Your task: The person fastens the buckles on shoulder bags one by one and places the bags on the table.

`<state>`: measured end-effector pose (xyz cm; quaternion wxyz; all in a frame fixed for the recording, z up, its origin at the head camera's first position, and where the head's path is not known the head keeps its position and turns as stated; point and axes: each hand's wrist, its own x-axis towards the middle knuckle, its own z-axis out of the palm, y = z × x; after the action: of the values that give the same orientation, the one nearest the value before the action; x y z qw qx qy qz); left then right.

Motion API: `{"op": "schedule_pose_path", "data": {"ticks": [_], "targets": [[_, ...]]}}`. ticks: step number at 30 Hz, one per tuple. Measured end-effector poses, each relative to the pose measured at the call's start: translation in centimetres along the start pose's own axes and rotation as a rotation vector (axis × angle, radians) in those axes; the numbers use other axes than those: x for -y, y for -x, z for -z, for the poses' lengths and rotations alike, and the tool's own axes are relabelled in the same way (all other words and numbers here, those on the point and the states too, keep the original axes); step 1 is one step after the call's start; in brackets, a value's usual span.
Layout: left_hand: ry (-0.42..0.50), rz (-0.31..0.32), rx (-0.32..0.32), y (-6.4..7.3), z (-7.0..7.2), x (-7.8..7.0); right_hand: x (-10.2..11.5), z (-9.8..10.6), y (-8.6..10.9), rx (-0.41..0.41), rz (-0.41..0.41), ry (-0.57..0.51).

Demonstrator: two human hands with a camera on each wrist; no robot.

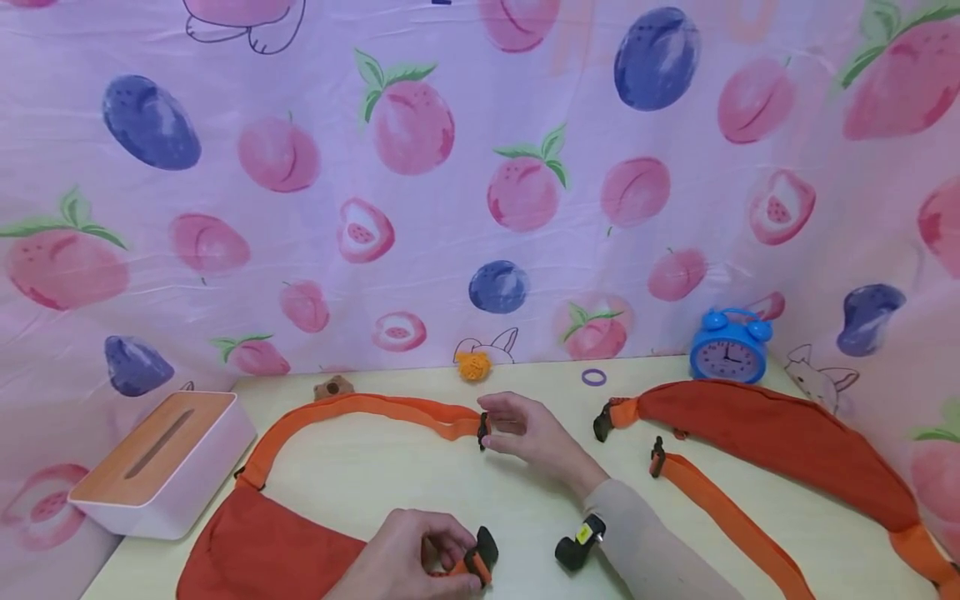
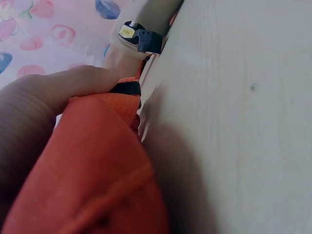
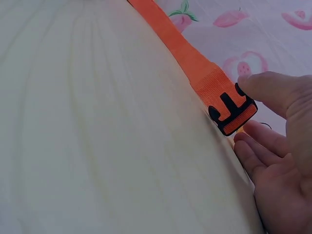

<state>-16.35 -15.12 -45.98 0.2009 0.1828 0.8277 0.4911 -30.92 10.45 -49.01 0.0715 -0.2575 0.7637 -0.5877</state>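
Holding the near end of a red waist bag (image 1: 266, 542), the left hand (image 1: 420, 554) has its thumb and bent fingers pinched on the orange webbing end (image 1: 457, 570), beside a black near buckle (image 1: 487, 547). In the left wrist view the thumb lies along the red fabric and webbing. The bag rests at the left front of the table (image 1: 540, 533), its orange strap (image 1: 360, 406) arching along the back towards the right hand (image 1: 528, 437).

The right hand is at the strap's far end, thumb meeting the edge of a black pronged buckle (image 3: 229, 105), fingers loosely bent just beside it. Whether that buckle is firmly gripped or merely touched cannot be told. A black device (image 1: 579, 543) is worn at the right wrist, over a beige sleeve (image 1: 648, 542).

To the right lies a second red waist bag (image 1: 780, 442), an end buckle (image 1: 603, 423) at its left tip. In front of it runs a loose-lying orange strap (image 1: 731, 508) ending in a black clip (image 1: 657, 457).

Along the rear edge are a small brown object (image 1: 333, 387), an orange ball (image 1: 473, 365), a purple ring (image 1: 594, 377) and a blue twin-bell alarm clock (image 1: 727, 360). A wood-topped tissue box (image 1: 191, 467) stands at the left. Fruit-printed cloth (image 1: 420, 33) hangs behind.
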Motion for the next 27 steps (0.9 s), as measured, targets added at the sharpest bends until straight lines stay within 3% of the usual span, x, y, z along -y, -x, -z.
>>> {"op": "schedule_pose_path", "data": {"ticks": [12,21,27], "targets": [[-0.006,0.014,-0.014,-0.12,0.05,0.19,-0.13,-0.22,0.16,0.001,0.003,0.053],[0.077,0.014,-0.076,0.14,0.06,-0.15,-0.17,-0.29,0.27,-0.030,-0.019,0.114],[0.117,0.003,-0.071,0.25,0.18,-0.07,-0.27,-0.32,0.25,-0.033,-0.009,0.092]]}}
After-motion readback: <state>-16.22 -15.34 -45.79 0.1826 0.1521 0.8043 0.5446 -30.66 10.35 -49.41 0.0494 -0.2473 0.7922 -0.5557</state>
